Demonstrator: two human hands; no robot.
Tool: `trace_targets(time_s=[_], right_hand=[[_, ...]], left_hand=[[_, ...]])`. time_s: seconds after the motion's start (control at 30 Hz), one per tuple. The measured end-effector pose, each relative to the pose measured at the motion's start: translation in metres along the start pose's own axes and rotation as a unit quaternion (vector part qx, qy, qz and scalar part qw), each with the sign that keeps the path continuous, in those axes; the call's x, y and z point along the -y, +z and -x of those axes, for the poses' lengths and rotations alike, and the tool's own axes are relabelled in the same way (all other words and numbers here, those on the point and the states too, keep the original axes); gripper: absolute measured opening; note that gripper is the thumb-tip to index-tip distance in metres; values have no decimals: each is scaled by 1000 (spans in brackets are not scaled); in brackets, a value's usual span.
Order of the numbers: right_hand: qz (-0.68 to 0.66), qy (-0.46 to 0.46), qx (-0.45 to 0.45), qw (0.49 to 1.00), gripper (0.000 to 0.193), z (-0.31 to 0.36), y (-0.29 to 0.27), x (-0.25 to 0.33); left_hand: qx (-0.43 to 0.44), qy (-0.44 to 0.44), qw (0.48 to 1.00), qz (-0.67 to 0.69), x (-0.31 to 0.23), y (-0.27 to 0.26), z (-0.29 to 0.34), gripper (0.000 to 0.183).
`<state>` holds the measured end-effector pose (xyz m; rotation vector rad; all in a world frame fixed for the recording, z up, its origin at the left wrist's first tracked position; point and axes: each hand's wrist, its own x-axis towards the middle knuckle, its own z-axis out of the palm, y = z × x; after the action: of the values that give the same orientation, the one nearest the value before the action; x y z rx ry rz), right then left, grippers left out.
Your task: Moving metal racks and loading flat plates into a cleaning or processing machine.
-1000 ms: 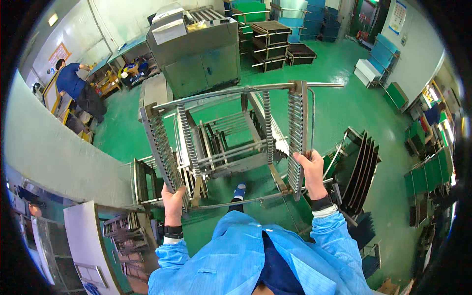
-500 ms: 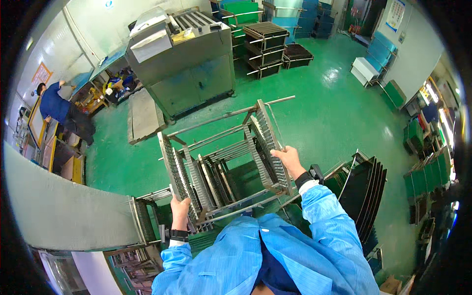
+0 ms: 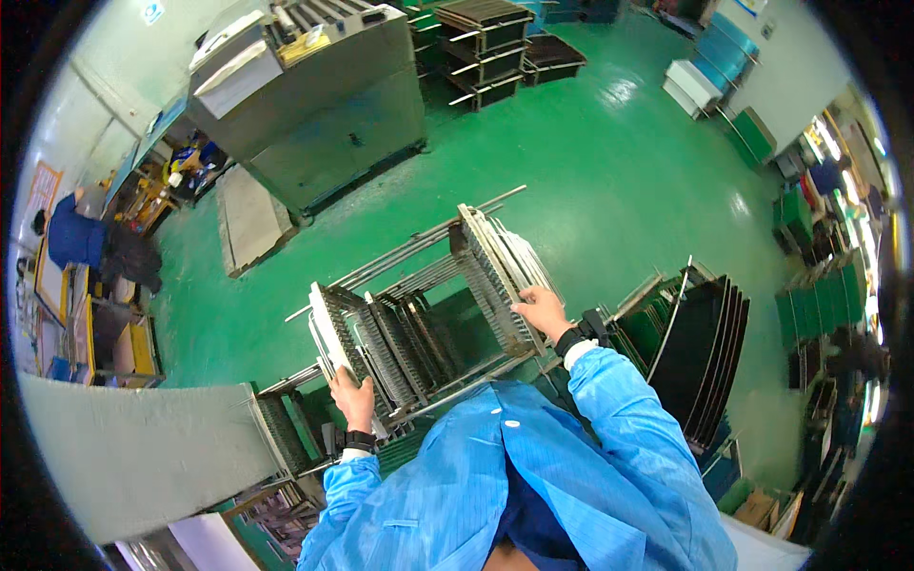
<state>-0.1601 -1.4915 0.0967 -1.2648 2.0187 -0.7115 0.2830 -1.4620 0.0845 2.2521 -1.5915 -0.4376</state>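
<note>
Grey metal slotted rack frame [image 3: 487, 271], and it sat squarely between the two sets of fingers, out in front of the blue-sleeved body! Right hand [image 3: 541, 312]: fingertips lay over the toothed side panel, thumb apart from them. Left hand [image 3: 354, 400]: thumb and fingers parted, touching the near end of the opposite panel; whether either had clamped tight, I couldn't tell. Pale layered metal edges [image 3: 514, 249] showed just beyond the right fingertips, so the frame looked to be lined up over a stack of its kind, the positioning apparently well advanced. Not finished, though: neither hand was off the frame, and whether it bore fully on what lay beneath was hidden. Away to the right of the right fingers, a row of upright black flat panels [image 3: 700, 352] stood apart, untouched.
</note>
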Motion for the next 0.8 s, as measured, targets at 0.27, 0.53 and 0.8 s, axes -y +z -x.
trace_targets(time_s=[0.27,0.53,0.8], right_hand=[[11,-31,-129,991,26,34,-7,-2],[-94,-28,-266,959,9,134,-30,-41],[-156,148,-117,970,22,327,-9,-210]], left_hand=[[-85,155,984,1,-34,-1,-21,71],[17,335,936,105,-131,36,-6,59],[87,414,890,169,-216,64,108,47]])
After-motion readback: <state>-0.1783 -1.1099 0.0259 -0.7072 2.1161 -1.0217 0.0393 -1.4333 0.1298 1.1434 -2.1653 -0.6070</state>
